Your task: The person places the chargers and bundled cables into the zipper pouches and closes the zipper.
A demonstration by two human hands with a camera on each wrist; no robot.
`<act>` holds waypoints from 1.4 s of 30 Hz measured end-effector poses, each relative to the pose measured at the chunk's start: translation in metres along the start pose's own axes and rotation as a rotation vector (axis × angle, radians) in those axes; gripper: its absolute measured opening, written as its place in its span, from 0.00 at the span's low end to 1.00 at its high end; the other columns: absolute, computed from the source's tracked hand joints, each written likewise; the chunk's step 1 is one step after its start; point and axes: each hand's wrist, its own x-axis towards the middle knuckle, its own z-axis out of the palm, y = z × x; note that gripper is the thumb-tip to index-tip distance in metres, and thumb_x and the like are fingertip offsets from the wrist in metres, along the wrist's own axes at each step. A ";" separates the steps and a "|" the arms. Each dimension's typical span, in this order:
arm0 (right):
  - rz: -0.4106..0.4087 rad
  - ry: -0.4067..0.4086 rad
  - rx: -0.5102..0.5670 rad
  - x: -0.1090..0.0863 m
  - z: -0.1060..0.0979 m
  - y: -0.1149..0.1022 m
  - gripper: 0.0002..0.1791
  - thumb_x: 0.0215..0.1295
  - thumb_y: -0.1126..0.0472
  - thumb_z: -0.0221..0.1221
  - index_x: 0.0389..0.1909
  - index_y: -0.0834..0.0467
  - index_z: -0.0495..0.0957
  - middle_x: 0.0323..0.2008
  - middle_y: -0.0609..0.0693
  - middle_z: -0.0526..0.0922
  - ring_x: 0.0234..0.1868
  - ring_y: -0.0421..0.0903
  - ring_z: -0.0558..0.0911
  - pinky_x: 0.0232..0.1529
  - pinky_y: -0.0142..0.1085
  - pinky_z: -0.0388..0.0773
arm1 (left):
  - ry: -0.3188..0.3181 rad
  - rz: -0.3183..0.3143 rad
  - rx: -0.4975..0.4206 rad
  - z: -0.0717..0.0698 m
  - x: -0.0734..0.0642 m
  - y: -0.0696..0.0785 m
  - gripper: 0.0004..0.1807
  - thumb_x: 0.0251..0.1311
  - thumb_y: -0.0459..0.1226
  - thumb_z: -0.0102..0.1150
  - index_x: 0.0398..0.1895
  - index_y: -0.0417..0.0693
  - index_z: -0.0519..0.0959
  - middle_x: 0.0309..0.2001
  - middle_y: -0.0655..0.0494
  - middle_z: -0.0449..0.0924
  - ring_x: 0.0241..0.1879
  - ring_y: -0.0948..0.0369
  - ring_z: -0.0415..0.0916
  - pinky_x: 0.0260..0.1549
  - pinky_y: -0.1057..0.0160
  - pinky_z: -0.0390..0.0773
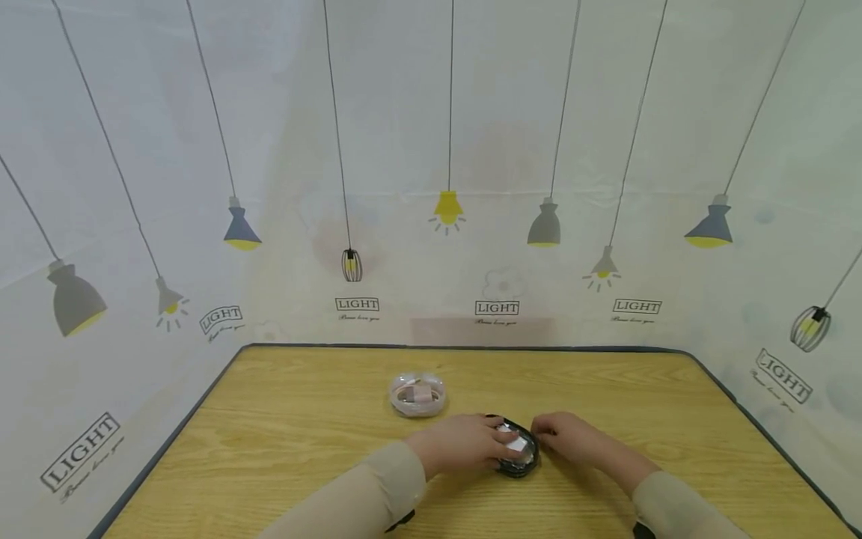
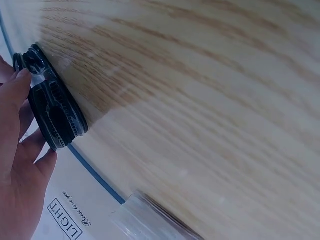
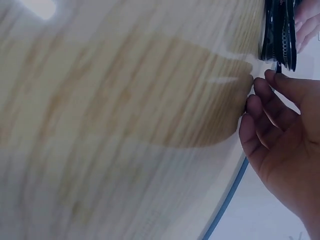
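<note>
My left hand [image 1: 465,443] grips a black coiled cable [image 1: 521,466] that has clear plastic and a white label on top. In the left wrist view the thumb lies over the oval coil [image 2: 60,112] and fingers reach along its side. My right hand [image 1: 572,434] is just right of the coil, its fingers loosely bent near the tabletop. From the right wrist view, the fingertips are close beside the coil's lower end [image 3: 280,42], with nothing visible held between them. Part of the coil's top is covered by the left fingers.
Behind and left of the hands, a clear round case [image 1: 417,404] holds a pale coiled cable with a pinkish band. The wood-grain table [image 1: 283,419] has a dark edge, and a white curtain printed with lamps [image 1: 417,135] encloses its back and sides.
</note>
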 end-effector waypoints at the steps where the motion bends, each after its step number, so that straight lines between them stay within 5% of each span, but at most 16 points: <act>1: -0.005 -0.011 -0.002 0.000 -0.001 0.000 0.07 0.69 0.67 0.55 0.32 0.54 0.77 0.30 0.43 0.77 0.32 0.41 0.72 0.34 0.41 0.72 | -0.007 -0.003 -0.013 -0.001 0.000 0.000 0.25 0.70 0.48 0.52 0.69 0.72 0.67 0.69 0.64 0.63 0.68 0.57 0.61 0.65 0.65 0.60; 19: -0.062 -0.062 -0.005 -0.001 -0.007 0.003 0.07 0.67 0.69 0.54 0.32 0.54 0.76 0.30 0.43 0.77 0.32 0.41 0.72 0.35 0.41 0.71 | -0.036 0.001 -0.055 -0.005 0.004 -0.001 0.25 0.69 0.48 0.50 0.69 0.69 0.68 0.70 0.61 0.63 0.68 0.55 0.62 0.64 0.63 0.62; 42: -0.039 -0.130 0.049 -0.016 -0.006 0.007 0.08 0.65 0.70 0.53 0.29 0.56 0.75 0.27 0.44 0.74 0.29 0.40 0.70 0.32 0.39 0.66 | -0.040 -0.026 -0.055 0.000 0.003 0.000 0.25 0.69 0.47 0.51 0.69 0.71 0.67 0.70 0.62 0.63 0.68 0.57 0.62 0.64 0.64 0.61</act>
